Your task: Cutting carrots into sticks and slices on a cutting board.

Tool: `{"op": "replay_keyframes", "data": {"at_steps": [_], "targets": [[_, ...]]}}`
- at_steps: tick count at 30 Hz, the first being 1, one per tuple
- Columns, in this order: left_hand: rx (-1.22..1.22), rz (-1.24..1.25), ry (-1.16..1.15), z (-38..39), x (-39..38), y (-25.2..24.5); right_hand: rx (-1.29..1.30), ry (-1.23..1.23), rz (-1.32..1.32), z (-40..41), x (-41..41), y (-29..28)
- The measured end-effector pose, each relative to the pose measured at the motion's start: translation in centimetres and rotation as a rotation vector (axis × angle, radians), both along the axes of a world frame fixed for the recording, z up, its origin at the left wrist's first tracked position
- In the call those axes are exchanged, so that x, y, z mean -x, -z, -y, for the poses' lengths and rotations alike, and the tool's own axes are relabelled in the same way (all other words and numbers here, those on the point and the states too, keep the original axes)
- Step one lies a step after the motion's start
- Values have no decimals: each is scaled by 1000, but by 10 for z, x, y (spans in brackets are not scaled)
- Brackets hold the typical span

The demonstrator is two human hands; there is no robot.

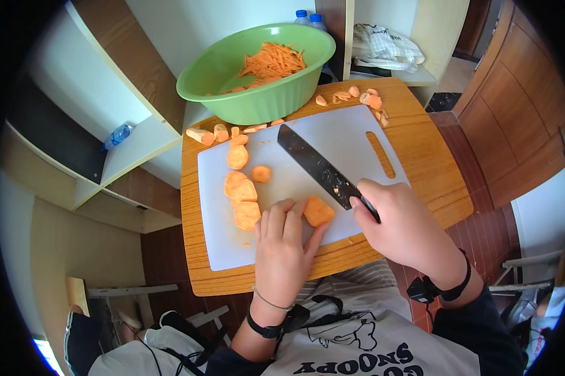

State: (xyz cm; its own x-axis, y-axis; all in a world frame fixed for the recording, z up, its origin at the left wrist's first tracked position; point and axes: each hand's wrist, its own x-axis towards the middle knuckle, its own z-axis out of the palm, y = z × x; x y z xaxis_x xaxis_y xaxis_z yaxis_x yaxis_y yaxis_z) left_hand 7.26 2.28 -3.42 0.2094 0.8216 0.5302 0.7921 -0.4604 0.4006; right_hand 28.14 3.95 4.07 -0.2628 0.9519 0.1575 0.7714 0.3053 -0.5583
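My right hand (pixel 400 221) grips the handle of a dark-bladed kitchen knife (pixel 317 167). The blade points to the far left over a white plastic cutting board (pixel 306 136), and bits of food cling to it. My left hand (pixel 282 249) rests at the board's near edge, thumb and forefinger against a thick piece of orange root vegetable (pixel 319 211). Left of those fingers, overlapping slices (pixel 242 188) of the same vegetable run in a row up the board. A small round slice (pixel 261 174) lies apart, to the right of the row.
A green plastic basin (pixel 263 101) with orange shreds (pixel 278 61) stands at the far edge of the wooden table (pixel 442 192). Offcuts (pixel 369 99) and end pieces (pixel 200 136) lie beyond the board. Shelving (pixel 137 136) borders the left; another person's clothing (pixel 123 357) shows lower left.
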Motion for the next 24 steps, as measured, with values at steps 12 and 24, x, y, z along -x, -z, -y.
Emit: {"op": "replay_keyframes", "data": {"at_steps": [12,24], "targets": [[-19,7,1,0,0,0,122,-54,54,17,1,-8],[22,46,-7,0,-1,-3,60,-93,200,24,2,-14]]}}
